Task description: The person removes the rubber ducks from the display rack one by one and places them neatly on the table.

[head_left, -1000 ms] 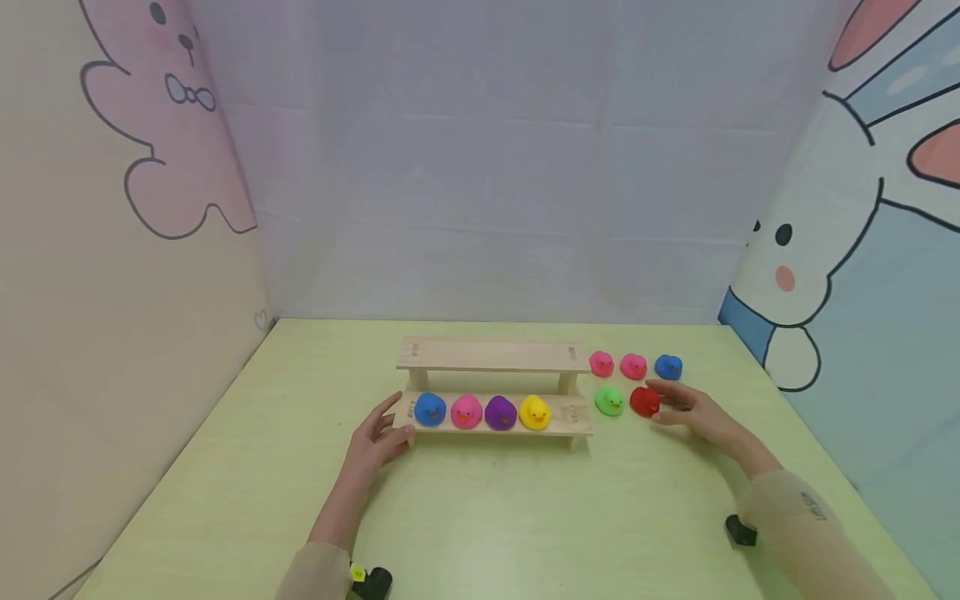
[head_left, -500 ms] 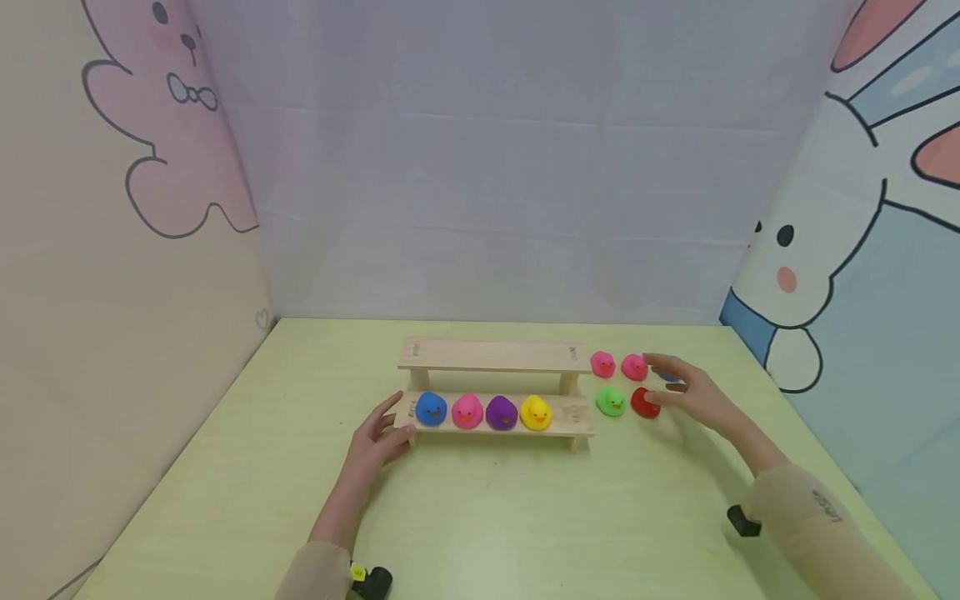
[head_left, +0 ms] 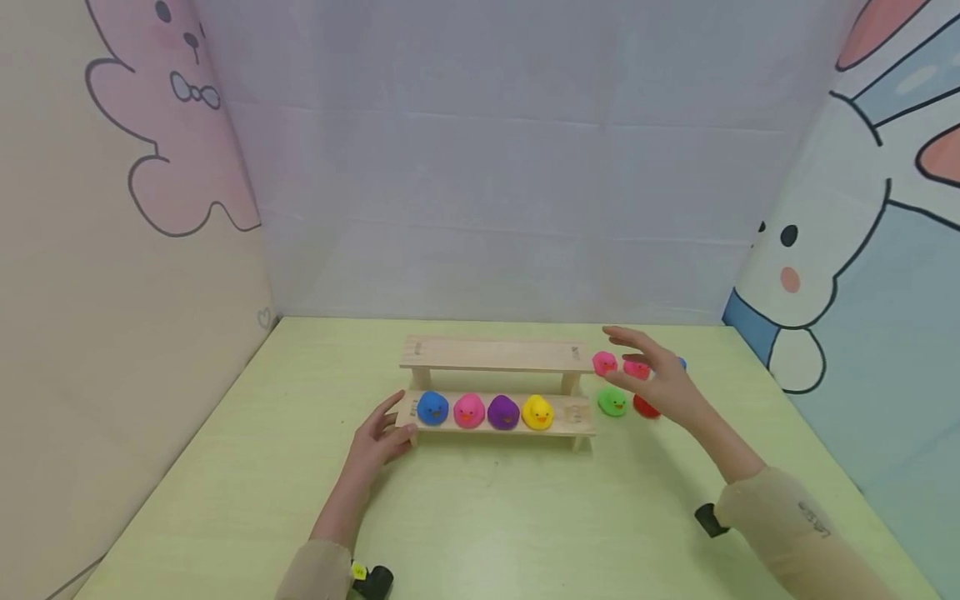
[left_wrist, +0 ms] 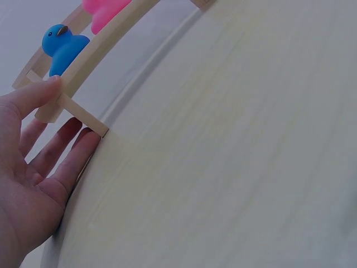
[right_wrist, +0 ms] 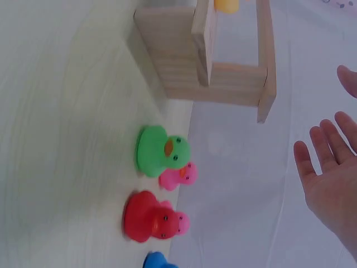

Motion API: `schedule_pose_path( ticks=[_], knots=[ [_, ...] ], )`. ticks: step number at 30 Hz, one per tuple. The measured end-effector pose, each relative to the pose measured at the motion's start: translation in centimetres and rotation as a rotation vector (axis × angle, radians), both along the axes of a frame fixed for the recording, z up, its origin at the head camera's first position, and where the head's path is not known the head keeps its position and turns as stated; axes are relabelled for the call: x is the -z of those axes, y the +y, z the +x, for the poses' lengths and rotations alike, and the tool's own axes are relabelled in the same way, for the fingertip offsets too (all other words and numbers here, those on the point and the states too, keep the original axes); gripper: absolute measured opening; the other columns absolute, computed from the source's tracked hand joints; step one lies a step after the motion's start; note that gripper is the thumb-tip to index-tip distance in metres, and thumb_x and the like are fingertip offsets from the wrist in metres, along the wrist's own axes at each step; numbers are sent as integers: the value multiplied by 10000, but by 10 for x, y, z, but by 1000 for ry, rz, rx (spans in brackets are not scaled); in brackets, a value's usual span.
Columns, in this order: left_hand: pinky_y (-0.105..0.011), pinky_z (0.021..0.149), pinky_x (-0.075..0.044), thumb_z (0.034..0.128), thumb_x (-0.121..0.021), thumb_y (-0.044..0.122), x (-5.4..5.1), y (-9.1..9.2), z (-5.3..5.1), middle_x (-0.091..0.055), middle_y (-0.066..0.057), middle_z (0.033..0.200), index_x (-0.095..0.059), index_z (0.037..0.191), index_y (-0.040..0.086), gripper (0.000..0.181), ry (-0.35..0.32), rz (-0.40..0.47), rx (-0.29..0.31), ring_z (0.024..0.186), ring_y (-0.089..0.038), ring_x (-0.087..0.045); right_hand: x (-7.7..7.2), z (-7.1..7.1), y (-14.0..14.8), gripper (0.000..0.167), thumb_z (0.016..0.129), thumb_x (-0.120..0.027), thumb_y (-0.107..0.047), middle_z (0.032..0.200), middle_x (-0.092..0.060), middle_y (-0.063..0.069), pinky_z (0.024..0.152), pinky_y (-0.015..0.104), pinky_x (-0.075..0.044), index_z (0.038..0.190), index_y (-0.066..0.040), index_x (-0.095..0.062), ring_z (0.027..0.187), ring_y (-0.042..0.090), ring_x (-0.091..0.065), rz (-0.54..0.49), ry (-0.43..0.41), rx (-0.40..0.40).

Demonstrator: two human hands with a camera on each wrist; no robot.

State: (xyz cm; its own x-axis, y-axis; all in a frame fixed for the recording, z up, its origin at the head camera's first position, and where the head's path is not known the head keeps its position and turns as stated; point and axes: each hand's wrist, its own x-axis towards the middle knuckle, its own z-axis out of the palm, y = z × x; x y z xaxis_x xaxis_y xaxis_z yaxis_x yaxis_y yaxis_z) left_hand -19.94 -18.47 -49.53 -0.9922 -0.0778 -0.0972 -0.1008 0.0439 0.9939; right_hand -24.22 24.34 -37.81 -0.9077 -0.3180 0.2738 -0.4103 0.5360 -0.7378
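Observation:
A two-tier wooden stand (head_left: 495, 354) sits on the table. On its lower step stand a blue rubber duck (head_left: 432, 408), a pink one, a purple one and a yellow rubber duck (head_left: 537, 412), in a row. My left hand (head_left: 377, 437) holds the stand's left end, thumb on the lower board (left_wrist: 83, 70) and fingers by the leg. My right hand (head_left: 663, 383), fingers apart and nothing in it, hovers over the loose ducks right of the stand. Under it lie a green rubber duck (right_wrist: 159, 151), a red rubber duck (right_wrist: 148, 218) and two pink ones; a blue duck (right_wrist: 158, 261) is partly cut off.
The upper step (head_left: 495, 352) of the stand bears no duck. Pale yellow-green table (head_left: 480, 517) extends in front of the stand. A pale cloth wall (head_left: 480, 167) closes the back, with cartoon-printed walls on both sides.
My right hand has risen from beside the red duck and moved left and away, over the pink ducks, holding nothing. The left hand and the stand have stayed put.

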Motion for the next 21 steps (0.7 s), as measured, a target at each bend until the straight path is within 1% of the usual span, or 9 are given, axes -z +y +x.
schedule_pose_path(
  ticks=[2, 5, 7, 9, 11, 14, 17, 19, 21],
  knots=[
    [-298, 863, -599, 901, -728, 193, 0, 0, 0, -570, -173, 1363, -418, 1501, 274, 681, 2, 0, 3, 1000, -80, -652, 1, 5, -10, 623, 939, -680, -203, 1511, -451, 152, 1005, 632, -477, 1502, -213, -414, 1277, 423, -514, -34, 27, -5],
    [-304, 865, -600, 902, -725, 178, 0, 0, -1, -570, -180, 1357, -417, 1503, 264, 681, 6, 1, 4, 1006, -94, -656, 7, 10, -24, 615, 913, -711, -170, 1478, -504, 114, 1026, 582, -481, 1473, -222, -462, 1252, 356, -550, -65, 100, -24],
    [-304, 860, -601, 901, -724, 165, 0, 0, -1, -572, -182, 1351, -425, 1497, 270, 675, 6, 2, 3, 1004, -97, -657, 11, 14, -34, 615, 890, -731, -126, 1462, -530, 81, 1065, 460, -478, 1451, -213, -493, 1260, 254, -553, -83, 145, -43],
    [-300, 853, -602, 901, -723, 161, 1, 0, -1, -573, -182, 1349, -434, 1490, 282, 667, 4, 3, 1, 999, -95, -658, 16, 16, -42, 613, 876, -741, -98, 1453, -541, 56, 1044, 309, -495, 1435, -204, -513, 1278, 138, -527, -100, 175, -63],
    [-294, 848, -602, 899, -724, 158, 1, 0, -1, -574, -181, 1350, -440, 1485, 289, 664, 2, 3, -1, 993, -86, -656, 22, 19, -50, 599, 870, -746, -96, 1443, -550, 37, 1015, 223, -491, 1419, -205, -532, 1275, 45, -505, -112, 188, -72],
    [-290, 844, -602, 899, -724, 160, 2, 0, 0, -573, -183, 1353, -435, 1489, 283, 669, 3, 2, 1, 986, -76, -651, 31, 23, -60, 552, 868, -754, -126, 1412, -573, 13, 996, 264, -511, 1380, -219, -569, 1237, 18, -508, -127, 181, -67],
    [-288, 841, -603, 899, -724, 157, 2, 0, 0, -575, -186, 1350, -429, 1495, 271, 674, 5, 1, 2, 983, -75, -650, 40, 25, -68, 502, 874, -752, -150, 1373, -592, 7, 972, 366, -520, 1346, -221, -598, 1163, 65, -526, -131, 155, -65],
    [-287, 841, -602, 901, -723, 163, 2, 0, 0, -576, -186, 1347, -428, 1496, 269, 673, 7, -3, 1, 988, -82, -653, 46, 26, -71, 479, 878, -748, -158, 1355, -597, 6, 957, 393, -524, 1331, -223, -609, 1126, 99, -536, -132, 129, -68],
    [-286, 845, -602, 902, -722, 168, 1, 0, 0, -577, -183, 1346, -430, 1493, 273, 667, 6, -6, 0, 999, -96, -656, 53, 26, -74, 460, 882, -747, -175, 1338, -605, 13, 942, 417, -531, 1321, -215, -618, 1130, 131, -537, -121, 113, -70]
  ],
)
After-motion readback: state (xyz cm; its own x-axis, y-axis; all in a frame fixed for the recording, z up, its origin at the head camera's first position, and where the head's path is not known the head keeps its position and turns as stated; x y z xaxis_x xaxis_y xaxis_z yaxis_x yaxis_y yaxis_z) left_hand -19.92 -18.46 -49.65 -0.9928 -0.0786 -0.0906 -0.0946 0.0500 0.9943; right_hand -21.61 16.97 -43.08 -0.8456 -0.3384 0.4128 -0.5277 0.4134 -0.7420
